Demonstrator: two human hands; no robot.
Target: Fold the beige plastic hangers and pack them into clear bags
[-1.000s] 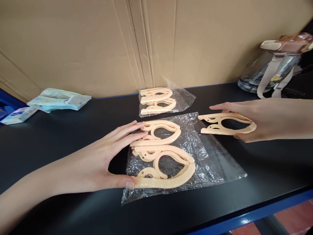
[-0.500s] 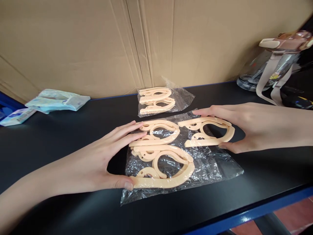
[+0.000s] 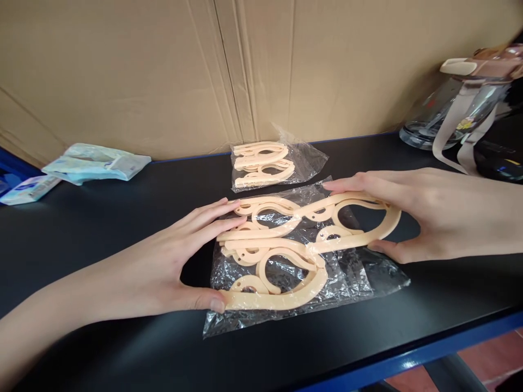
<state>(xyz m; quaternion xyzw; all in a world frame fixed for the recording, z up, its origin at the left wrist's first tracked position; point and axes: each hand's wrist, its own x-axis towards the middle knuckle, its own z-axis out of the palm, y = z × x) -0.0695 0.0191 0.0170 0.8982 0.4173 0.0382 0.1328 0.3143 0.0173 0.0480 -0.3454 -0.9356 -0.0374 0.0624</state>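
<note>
Several peach plastic hook-shaped pieces (image 3: pixel 269 256) lie inside a clear plastic bag (image 3: pixel 351 272) on the black table (image 3: pixel 102 218). My left hand (image 3: pixel 163 267) rests on the bag's left side, fingers stretched over the pieces and thumb pressed against the lowest one. My right hand (image 3: pixel 412 212) pinches another peach piece (image 3: pixel 359 218) between fingers and thumb, its left end touching the pieces in the bag at the bag's open right side.
A second clear bag (image 3: pixel 278 163) of peach pieces lies further back by the cardboard wall (image 3: pixel 163 71). Light blue packets (image 3: pixel 98 163) lie at the far left. A clear bottle with a strap (image 3: pixel 457 114) stands at the far right. The table's blue front edge (image 3: pixel 408 359) runs along the bottom right.
My right hand has carried the loose peach piece leftward from the bare table onto the bag, up against the pieces there. My left hand has stayed in place.
</note>
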